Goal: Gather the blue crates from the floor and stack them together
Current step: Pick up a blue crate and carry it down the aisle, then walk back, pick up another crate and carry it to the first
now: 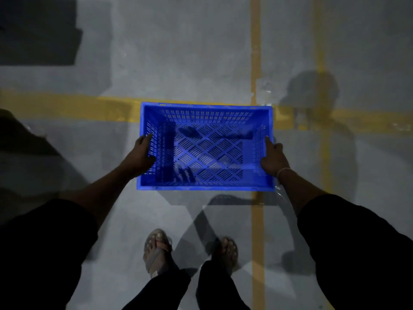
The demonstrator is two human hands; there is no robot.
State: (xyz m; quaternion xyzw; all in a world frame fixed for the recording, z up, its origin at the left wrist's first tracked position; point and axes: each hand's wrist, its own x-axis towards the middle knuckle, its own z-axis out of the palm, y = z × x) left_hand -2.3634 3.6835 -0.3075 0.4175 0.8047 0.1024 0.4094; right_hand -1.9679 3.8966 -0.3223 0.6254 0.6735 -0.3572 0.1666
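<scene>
One blue slotted plastic crate (205, 113) is held level in front of me, above the grey floor, open side up and with nothing inside. My left hand (140, 156) grips its left short wall, thumb over the rim and inside the crate. My right hand (273, 158) grips the right short wall the same way, with a thin band on the wrist. No other crate is in view.
Yellow painted lines (256, 52) cross the concrete floor (178, 52) under and beyond the crate. My sandalled feet (157, 249) stand just behind it. A dark patch (38, 30) lies at the far left, and shadows fall to the right.
</scene>
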